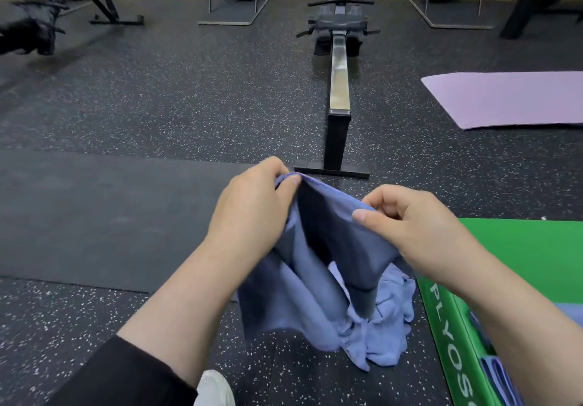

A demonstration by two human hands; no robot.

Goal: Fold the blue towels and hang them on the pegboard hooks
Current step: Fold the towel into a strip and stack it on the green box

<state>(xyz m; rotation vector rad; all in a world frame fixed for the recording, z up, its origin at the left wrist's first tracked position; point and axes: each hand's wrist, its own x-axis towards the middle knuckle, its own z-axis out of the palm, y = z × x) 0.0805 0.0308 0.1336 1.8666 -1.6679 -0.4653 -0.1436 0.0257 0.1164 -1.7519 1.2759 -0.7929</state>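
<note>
Blue towel [318, 266], held up over the speckled floor [157, 105]: left hand [252, 213] pinches its far top edge, right hand [419, 232] its near one. Folding appears barely begun; a crumpled second towel [389, 320] lies below, unfolded. No pegboard in view. Green plyo box [454, 342] at right; more blue cloth shows at its near side.

A soft blue cloth towel [318, 247] hung in the air above the speckled black rubber floor [157, 105], pinched along its upper edge at 2 places so that it sagged open between them. Its lower end draped onto a crumpled lighter-blue towel [389, 326] heaped on the floor just beside a green box [448, 336].
</note>
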